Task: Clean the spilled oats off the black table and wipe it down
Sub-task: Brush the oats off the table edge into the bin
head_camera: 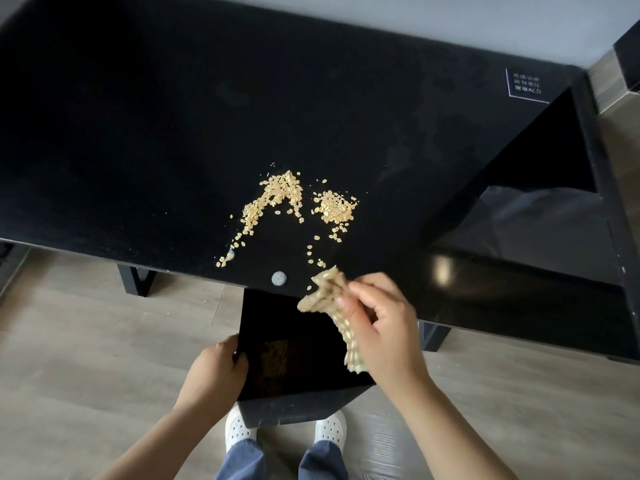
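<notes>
Your right hand (379, 320) pinches a crumpled cloth (332, 306) at the near edge of the black table (138, 133). Your left hand (216, 370) grips a black bin (294, 358) tucked just under that edge. Oats (277, 197) sit in two piles mid-table, with strays trailing toward you.

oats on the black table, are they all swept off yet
No, two piles of oats and loose flakes lie on the black table, while the right hand holds the cloth at its edge.
</notes>
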A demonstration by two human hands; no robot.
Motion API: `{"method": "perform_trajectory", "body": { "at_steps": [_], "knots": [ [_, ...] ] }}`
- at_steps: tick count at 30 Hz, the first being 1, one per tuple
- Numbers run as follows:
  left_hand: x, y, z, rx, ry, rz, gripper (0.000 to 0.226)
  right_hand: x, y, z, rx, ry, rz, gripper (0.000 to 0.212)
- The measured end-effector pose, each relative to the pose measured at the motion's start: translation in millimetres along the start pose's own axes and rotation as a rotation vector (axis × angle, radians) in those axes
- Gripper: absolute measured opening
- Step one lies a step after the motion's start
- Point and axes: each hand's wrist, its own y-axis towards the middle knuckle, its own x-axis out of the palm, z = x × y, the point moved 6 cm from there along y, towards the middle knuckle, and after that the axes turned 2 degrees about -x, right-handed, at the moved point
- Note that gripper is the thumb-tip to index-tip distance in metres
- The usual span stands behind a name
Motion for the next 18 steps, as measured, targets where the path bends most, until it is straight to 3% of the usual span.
{"method": "perform_trajectory", "body": {
  "at_steps": [7,14,18],
  "knots": [
    [-2,7,1,-0.001,-0.006,0.001,0.024,-58,100,35,0.151,-0.012,0.365,0.013],
    [-2,17,4,-0.01,-0.019,-0.005,0.026,-71,172,83,0.259,-0.299,0.486,0.018],
    [-2,20,6,-0.003,-0.025,-0.006,0.028,-57,190,98,0.285,-0.426,0.472,0.022]
  ]
}}
